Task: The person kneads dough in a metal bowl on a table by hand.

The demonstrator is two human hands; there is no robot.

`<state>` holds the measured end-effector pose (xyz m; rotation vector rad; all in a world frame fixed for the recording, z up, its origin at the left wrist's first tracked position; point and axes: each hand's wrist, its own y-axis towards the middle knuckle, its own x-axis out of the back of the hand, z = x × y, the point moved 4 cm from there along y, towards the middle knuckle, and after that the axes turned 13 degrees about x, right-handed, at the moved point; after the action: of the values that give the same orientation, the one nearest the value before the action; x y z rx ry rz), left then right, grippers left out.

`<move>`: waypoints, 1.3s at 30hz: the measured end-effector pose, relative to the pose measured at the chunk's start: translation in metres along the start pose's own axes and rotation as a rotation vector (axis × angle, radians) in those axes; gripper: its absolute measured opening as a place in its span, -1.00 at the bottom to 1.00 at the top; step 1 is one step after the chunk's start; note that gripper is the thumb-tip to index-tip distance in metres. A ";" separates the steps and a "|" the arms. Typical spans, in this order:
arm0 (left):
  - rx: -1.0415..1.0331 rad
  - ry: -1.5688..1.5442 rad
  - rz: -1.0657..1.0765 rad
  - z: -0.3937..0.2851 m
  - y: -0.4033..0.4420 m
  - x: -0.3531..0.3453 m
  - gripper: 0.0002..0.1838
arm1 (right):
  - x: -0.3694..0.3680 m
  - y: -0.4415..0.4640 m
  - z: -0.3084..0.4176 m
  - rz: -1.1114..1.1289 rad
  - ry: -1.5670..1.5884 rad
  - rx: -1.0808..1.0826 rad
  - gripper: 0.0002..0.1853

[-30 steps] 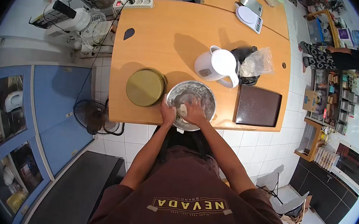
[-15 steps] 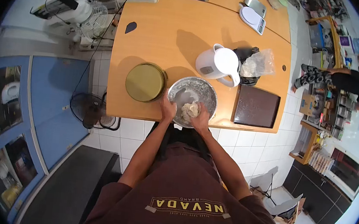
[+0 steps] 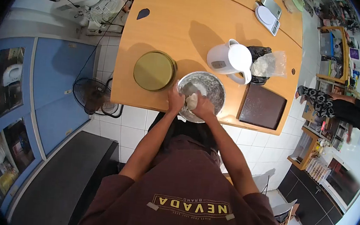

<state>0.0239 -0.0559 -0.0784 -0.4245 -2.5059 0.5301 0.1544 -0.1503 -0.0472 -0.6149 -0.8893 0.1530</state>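
A metal mixing bowl (image 3: 218,98), dusted with flour inside, sits at the table's front edge. My left hand (image 3: 175,100) grips the bowl's left rim, its fingers partly hidden. Inside the bowl, my right hand (image 3: 204,107) is closed on a pale lump of dough (image 3: 192,101). The dough lies between the two hands, close to the near side of the bowl. Loose flour shows on the bowl's far inner wall. A round gold tin (image 3: 153,71) stands just left of my left hand.
Behind the bowl to the right stands a white electric kettle (image 3: 233,59). Plastic bags (image 3: 271,65) and a dark baking tray (image 3: 263,106) are farther right. Kitchen scales (image 3: 267,17) lie at the back right. A floor fan (image 3: 95,97) stands left of the table; another person (image 3: 347,110) is at the right.
The view has shifted, so the table sits higher and slightly right. My right hand has turned the dough more upright and brought it nearer my left hand, which stays at the bowl's rim.
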 end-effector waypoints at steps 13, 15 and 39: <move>-0.124 -0.061 -0.054 0.016 -0.003 -0.001 -0.29 | 0.016 -0.033 -0.034 -0.408 0.250 -0.225 0.00; -0.063 -0.060 -0.052 0.020 -0.001 -0.002 -0.30 | 0.023 -0.035 -0.028 -0.515 0.246 -0.211 -0.09; -0.008 -0.055 0.068 0.009 -0.008 0.001 -0.27 | 0.032 0.004 0.005 -0.242 -0.393 0.267 -0.22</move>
<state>0.0161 -0.0648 -0.0814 -0.5058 -2.5543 0.5658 0.1714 -0.1337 -0.0256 -0.2248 -1.2899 0.1732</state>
